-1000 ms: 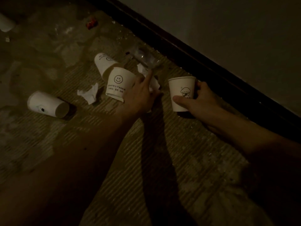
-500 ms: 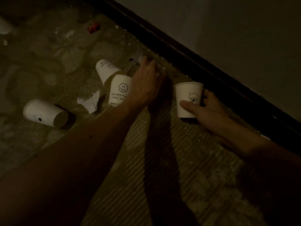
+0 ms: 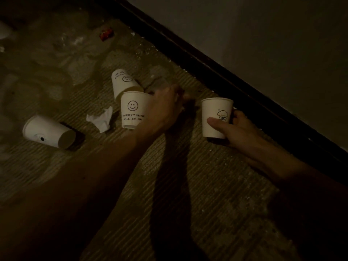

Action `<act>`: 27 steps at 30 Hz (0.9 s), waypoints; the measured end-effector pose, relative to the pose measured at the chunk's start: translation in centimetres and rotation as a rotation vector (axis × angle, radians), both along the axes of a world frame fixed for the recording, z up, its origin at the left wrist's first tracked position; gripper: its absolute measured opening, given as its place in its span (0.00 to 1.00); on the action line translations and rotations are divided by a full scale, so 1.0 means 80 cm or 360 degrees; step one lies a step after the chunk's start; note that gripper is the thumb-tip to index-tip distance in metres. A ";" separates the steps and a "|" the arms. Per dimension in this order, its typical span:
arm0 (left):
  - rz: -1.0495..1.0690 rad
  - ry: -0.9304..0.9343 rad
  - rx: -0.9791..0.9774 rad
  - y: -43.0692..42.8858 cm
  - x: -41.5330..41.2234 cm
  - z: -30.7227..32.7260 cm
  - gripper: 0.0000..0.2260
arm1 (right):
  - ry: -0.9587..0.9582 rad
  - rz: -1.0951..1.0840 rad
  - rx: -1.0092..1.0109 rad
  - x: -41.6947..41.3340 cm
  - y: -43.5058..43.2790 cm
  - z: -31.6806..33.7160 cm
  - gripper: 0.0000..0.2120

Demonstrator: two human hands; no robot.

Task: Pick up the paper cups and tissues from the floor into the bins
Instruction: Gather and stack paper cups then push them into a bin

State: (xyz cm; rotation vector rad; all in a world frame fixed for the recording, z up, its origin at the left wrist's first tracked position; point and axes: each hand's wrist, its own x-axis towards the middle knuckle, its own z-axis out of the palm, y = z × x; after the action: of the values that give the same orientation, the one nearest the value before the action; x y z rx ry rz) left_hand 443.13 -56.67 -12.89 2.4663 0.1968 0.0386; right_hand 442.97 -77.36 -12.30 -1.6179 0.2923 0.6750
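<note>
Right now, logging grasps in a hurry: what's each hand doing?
Left hand: cannot tell; its fingers are hidden beside the smiley cup.
Right hand: holding the cartoon-print cup.

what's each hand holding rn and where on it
Right hand grips the cartoon cup round its side wall, thumb in front. Left hand, beside the smiley cup: cannot be told.

- Dim throughout; yellowish cast over the floor (image 3: 197,176).
- Brightest items: the white cups (image 3: 214,117) and tissue (image 3: 101,120); no glare, print on near cups legible.
- Left arm (image 3: 113,166) throws a hard black shadow to its right; light comes from the left.
- Lower corners and both forearms sink to near black.
- Wall (image 3: 282,53) grey, unevenly lit, darker rightward.
- Far floor, upper left, soft and smeared.
</note>
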 end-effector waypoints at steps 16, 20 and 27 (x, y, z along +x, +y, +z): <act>0.0799 0.0397 -0.2342 0.001 -0.163 0.122 0.22 | 0.0722 0.0044 0.1051 -0.059 0.054 0.093 0.28; 0.0736 0.0417 -0.2569 0.003 -0.186 0.119 0.23 | 0.0707 0.0046 0.1145 -0.080 0.066 0.105 0.26; 0.0933 0.0245 -0.2081 -0.016 -0.206 0.112 0.30 | 0.0594 0.0196 0.1145 -0.106 0.076 0.111 0.27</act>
State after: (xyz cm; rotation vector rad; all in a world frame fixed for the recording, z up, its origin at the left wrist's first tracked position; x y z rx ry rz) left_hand 426.64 -57.94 -3.93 1.0559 0.7316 -0.0264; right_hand 434.50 -71.26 -3.38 -0.8237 0.1857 1.0373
